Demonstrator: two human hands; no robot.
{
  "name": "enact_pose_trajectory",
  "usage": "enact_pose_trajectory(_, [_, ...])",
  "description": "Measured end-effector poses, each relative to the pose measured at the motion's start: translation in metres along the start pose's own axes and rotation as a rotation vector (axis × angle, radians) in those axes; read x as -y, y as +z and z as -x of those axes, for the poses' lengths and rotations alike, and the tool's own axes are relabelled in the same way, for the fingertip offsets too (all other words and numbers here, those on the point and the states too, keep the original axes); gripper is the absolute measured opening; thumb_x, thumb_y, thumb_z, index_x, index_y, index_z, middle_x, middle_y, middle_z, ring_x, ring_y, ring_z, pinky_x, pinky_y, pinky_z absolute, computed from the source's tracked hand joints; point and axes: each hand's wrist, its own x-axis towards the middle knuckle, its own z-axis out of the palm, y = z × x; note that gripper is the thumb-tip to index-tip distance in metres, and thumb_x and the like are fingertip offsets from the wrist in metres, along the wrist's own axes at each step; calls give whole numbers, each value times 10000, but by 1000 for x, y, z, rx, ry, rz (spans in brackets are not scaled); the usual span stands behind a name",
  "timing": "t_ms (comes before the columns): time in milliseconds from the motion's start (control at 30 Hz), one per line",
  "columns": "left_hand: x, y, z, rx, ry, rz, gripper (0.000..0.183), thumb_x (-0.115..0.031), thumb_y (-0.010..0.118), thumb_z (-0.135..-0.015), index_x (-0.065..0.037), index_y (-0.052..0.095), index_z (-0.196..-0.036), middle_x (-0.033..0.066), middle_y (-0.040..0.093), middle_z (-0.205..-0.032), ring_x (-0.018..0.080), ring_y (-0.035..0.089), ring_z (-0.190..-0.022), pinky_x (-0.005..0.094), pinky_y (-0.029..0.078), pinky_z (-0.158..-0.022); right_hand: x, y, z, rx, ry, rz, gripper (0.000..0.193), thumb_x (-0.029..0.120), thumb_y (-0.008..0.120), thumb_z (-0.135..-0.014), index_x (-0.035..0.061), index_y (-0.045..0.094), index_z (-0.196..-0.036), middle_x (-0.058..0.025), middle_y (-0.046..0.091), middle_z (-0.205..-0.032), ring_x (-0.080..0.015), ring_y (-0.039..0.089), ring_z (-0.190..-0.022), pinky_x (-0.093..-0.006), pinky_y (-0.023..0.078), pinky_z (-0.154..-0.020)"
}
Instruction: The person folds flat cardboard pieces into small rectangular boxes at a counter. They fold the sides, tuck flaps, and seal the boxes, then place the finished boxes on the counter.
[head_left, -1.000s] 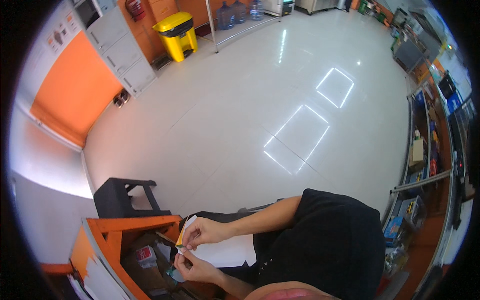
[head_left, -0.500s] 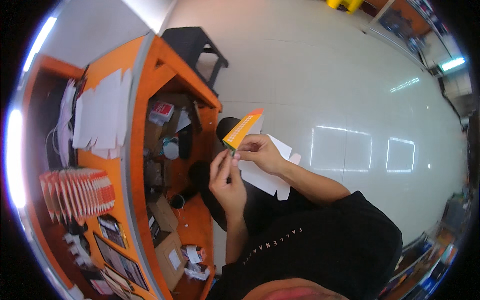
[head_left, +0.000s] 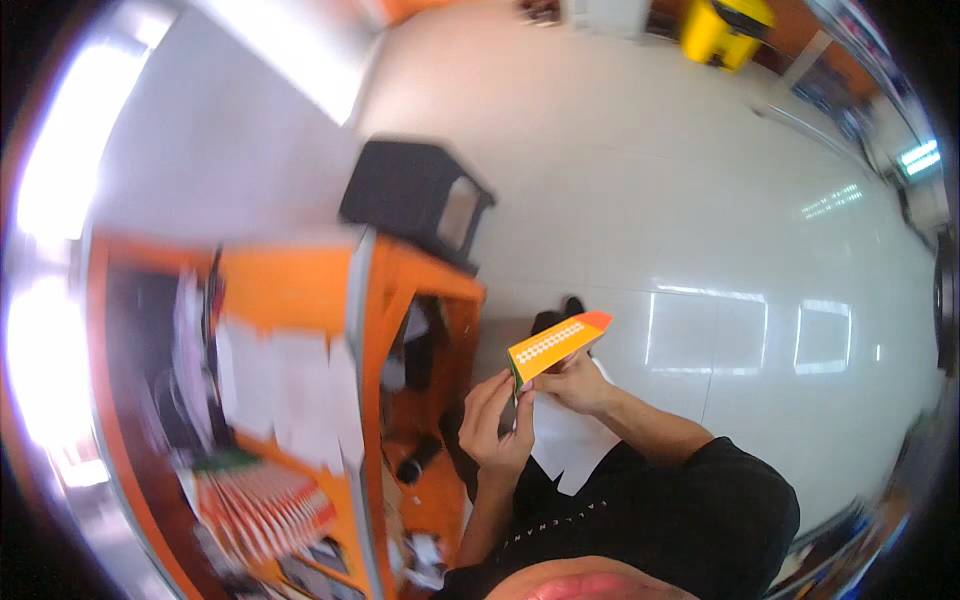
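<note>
At centre, left hand (head_left: 495, 425) pinches card (head_left: 555, 343).

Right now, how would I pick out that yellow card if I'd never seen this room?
Start at the orange desk on the left, then go right to the person's left hand and right hand. They hold the yellow card, which has white dots and an orange-red tip, unlike the plain white sheet lower in view.
</note>
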Motion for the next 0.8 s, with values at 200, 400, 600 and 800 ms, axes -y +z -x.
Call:
enact_pose_trajectory(200, [-148, 125, -99, 420, 214, 329, 185, 31, 779, -801, 62, 728, -976, 221, 714, -1095, 325, 705, -986, 385, 554, -881, 170, -60, 94, -480, -347, -73, 383, 77, 752, -899, 33, 599, -1248, -71, 665, -1184, -162, 619, -1137, -360, 496, -1002])
enact_pose_trajectory(400, [-197, 139, -150, 754, 403, 691, 399, -1, 730, -813, 16, 633, -1199, 187, 664, -1100, 299, 663, -915, 365, 548, -772, 215, 8, 131, -892, -731, 44, 346, 129, 718, -932, 34, 596, -1241, -84, 644, -1214, -210, 625, -1131, -381, 494, -984])
enact_pose_trajectory(600, [-238, 194, -153, 856, 694, 534, 366, -29, 744, -787, 45, 662, -1136, 188, 685, -1029, 332, 680, -920, 388, 549, -784, 241, 10, 170, -1289, -785, 661, 213, 153, 659, -935, 47, 651, -1119, -116, 666, -1008, -307, 644, -991, -418, 499, -829])
enact_pose_trajectory(800, [-261, 272, -176, 940, 638, 581, 335, -9, 711, -818, 58, 652, -1141, 187, 679, -990, 367, 671, -870, 399, 546, -769, 310, -14, 194, -1514, -670, 1169, 255, 154, 704, -874, 74, 668, -1114, -106, 680, -1001, -302, 650, -969, -436, 513, -800])
